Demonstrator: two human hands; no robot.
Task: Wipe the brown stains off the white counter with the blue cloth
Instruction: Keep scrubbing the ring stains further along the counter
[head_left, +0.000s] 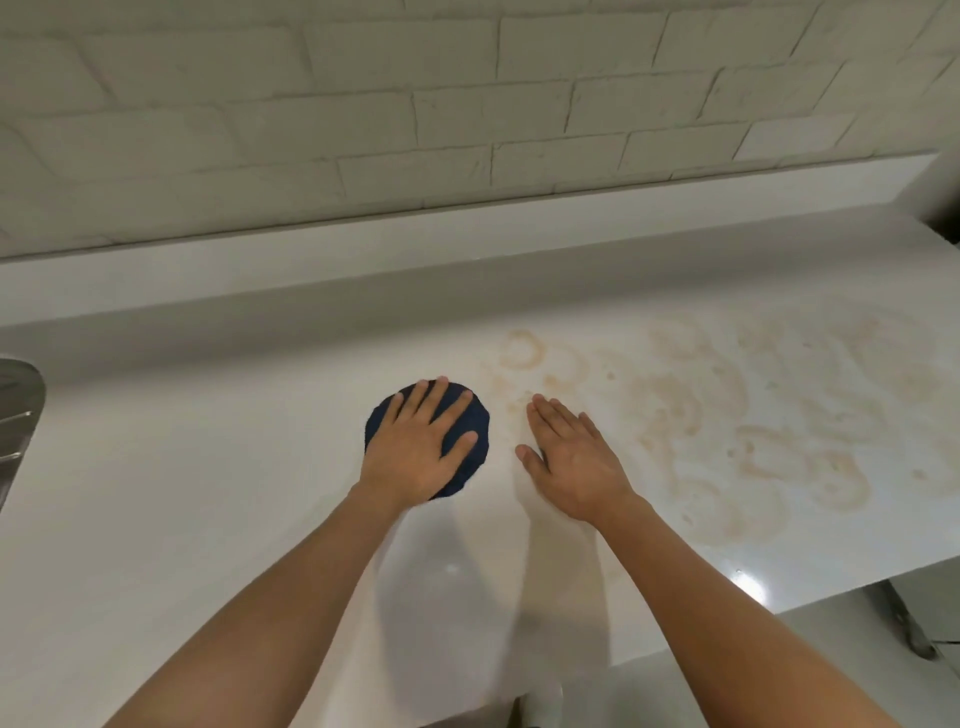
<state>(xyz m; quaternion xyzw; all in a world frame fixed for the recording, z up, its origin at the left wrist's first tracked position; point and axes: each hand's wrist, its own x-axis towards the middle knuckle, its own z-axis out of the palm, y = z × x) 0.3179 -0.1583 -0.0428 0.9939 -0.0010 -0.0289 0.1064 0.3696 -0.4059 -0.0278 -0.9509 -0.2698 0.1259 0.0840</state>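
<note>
A dark blue cloth (470, 423) lies bunched in a round pad on the white counter (208, 493), near its middle. My left hand (418, 447) rests flat on top of the cloth with its fingers spread, covering the cloth's left part. My right hand (569, 457) lies flat on the bare counter just right of the cloth, fingers together, holding nothing. Brown stains (727, 415) in rings and smears spread over the counter's right half, starting at a ring (521, 349) just beyond my right fingertips.
A white brick wall (415, 104) and a low white ledge (467, 234) run along the back of the counter. A metal object (15, 415) sits at the left edge. The counter's front edge cuts across at lower right, with a handle (906, 623) below it.
</note>
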